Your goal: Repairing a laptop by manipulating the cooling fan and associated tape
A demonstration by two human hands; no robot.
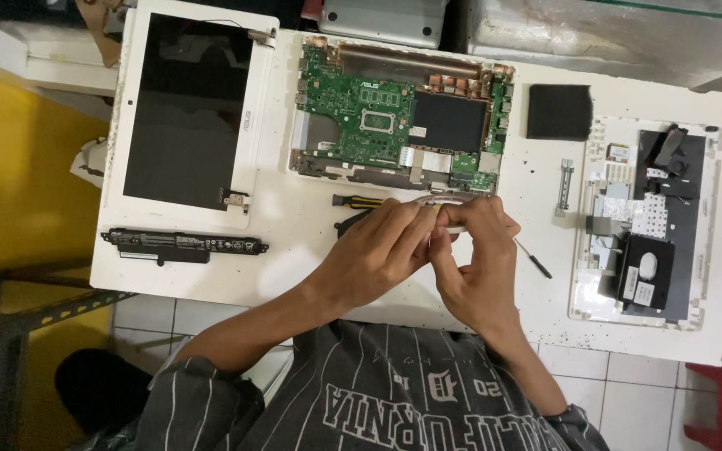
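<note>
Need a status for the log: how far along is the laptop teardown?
Done: white screen lid, long black battery, green motherboard and white bottom case lie apart on the white table. In hand: left hand and right hand pinch a thin white strip. Left: cannot tell; the parts lie separate and a small black screwdriver lies loose.

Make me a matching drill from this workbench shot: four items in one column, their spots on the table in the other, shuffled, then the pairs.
Items:
1. green circuit board
2. long black battery
3. screen panel
4. black foam square

Places:
A. far left of the white table, standing lengthwise
B. right of the circuit board, near the far edge
C. middle of the far edge, beyond both hands
D. near-left edge, below the screen panel

Pairs: 1-C, 2-D, 3-A, 4-B
</note>
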